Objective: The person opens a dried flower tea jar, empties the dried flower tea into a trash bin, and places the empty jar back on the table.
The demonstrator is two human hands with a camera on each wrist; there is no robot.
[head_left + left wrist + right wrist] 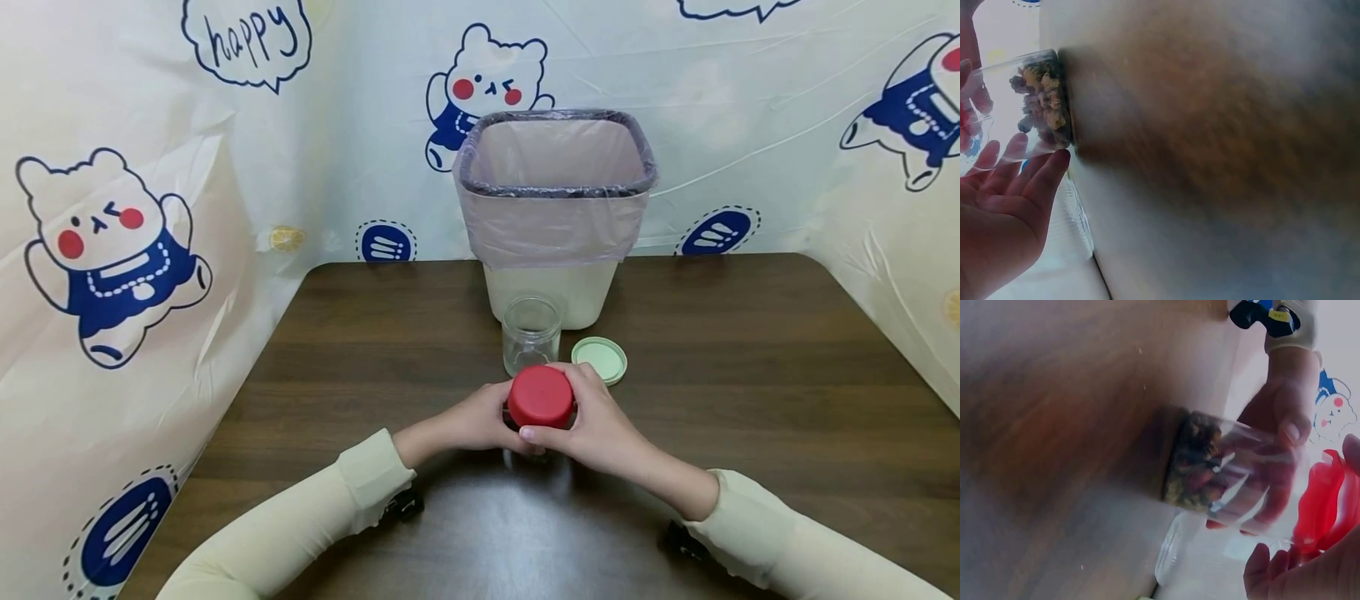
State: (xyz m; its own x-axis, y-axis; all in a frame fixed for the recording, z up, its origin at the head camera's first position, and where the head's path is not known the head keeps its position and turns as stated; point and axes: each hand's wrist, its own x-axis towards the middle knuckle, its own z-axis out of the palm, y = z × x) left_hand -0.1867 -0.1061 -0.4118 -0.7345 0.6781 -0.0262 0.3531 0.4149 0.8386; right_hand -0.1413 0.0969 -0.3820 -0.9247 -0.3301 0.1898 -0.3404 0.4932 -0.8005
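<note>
A clear jar (1235, 465) with dried flower-like pieces (1194, 465) in its lower part stands upright on the table. My left hand (480, 419) holds its side, fingers curved round the clear wall, as the left wrist view also shows. On top of the jar is a red lid (541, 396). My right hand (600, 429) grips this lid, thumb at the near side and fingers behind it. Just beyond the hands stands an open clear jar (531, 333), partly hidden by them. A pale green lid (600, 359) lies flat to its right.
Behind the jars stands a white bin (551, 292) lined with a translucent bag whose rim is dark. The brown wooden table (360, 350) ends at a cartoon-printed sheet (345, 125) at the back and sides.
</note>
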